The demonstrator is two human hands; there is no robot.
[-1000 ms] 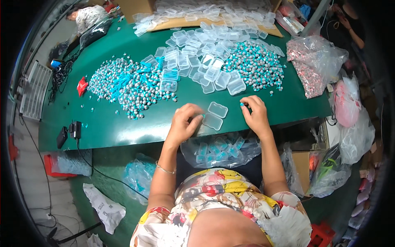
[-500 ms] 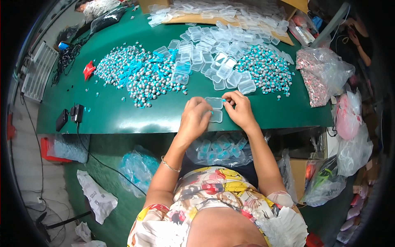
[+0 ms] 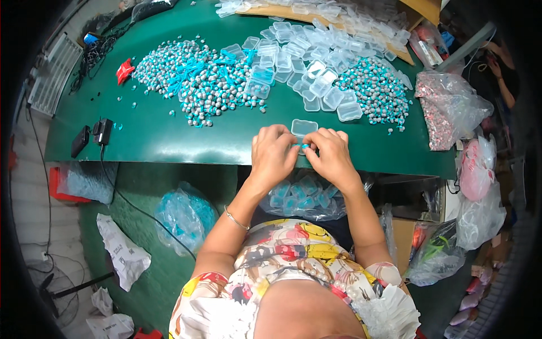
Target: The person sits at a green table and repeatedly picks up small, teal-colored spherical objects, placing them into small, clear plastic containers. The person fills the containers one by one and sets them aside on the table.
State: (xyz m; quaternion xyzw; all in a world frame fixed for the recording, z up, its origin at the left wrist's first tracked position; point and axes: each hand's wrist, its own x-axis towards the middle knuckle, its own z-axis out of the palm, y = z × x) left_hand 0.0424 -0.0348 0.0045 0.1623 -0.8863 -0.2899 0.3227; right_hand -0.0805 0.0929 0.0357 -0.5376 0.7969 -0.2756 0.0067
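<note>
A small clear plastic box (image 3: 304,128) lies opened flat near the table's front edge; its near half is mostly hidden by my fingers. My left hand (image 3: 274,152) is over that near half from the left, thumb and fingertips pinched on a small teal piece. From the right, my right hand (image 3: 332,153) pinches another small teal piece (image 3: 305,147) over the same half. The two pinches almost meet. Beyond my hands lie a left pile (image 3: 217,85) and a right pile (image 3: 377,93) of small grey balls with teal parts.
Many clear boxes (image 3: 322,85) are heaped between the piles. A bag of pink pieces (image 3: 437,113) stands at right, a red packet (image 3: 125,71) far left, black devices (image 3: 101,131) at the left front. A bag of filled boxes (image 3: 302,195) sits below the table edge.
My hands have come together over the near half of the box, both now pinching teal pieces there. Before, the right was beside the far half. The whole view has shifted slightly.
</note>
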